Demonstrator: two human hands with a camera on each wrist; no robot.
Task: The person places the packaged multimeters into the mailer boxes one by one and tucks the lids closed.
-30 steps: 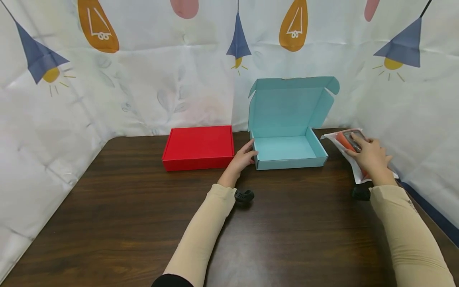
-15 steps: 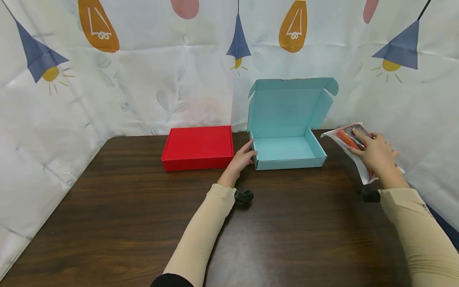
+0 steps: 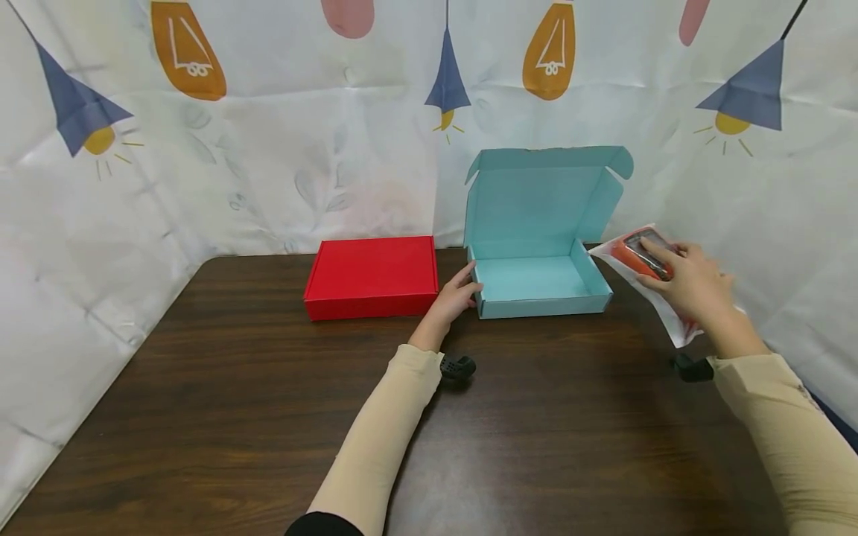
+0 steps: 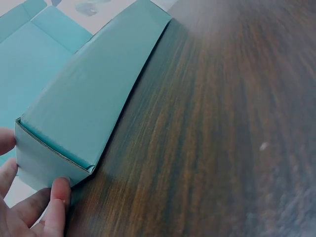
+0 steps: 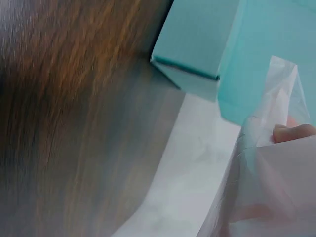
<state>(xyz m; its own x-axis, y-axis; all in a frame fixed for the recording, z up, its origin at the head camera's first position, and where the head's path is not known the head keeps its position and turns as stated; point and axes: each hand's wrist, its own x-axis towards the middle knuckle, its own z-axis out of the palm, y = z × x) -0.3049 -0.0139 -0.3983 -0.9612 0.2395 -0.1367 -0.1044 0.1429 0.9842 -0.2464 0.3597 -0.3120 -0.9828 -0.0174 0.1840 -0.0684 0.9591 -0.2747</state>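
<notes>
Teal box (image 3: pixel 536 223) common to high head, close wrist views

On one wooden table (image 3: pixel 234 424) there are two cardboard boxes: one red box (image 3: pixel 374 272) and one light-blue box (image 3: pixel 541 307). One wrapped packet (image 3: pixel 630 257) makes a single item of its kind. One person's two hands are in view, one left hand (image 3: pixel 452 304) and one right hand (image 3: pixel 700 289), with two beige sleeves (image 3: pixel 378 428) and two black wrist devices (image 3: pixel 459 368). The printed backdrop (image 3: pixel 268 167) shows three blue lamps (image 3: pixel 448 80), two orange bulbs (image 3: pixel 550 52) and two pink shapes (image 3: pixel 348 16).
</notes>
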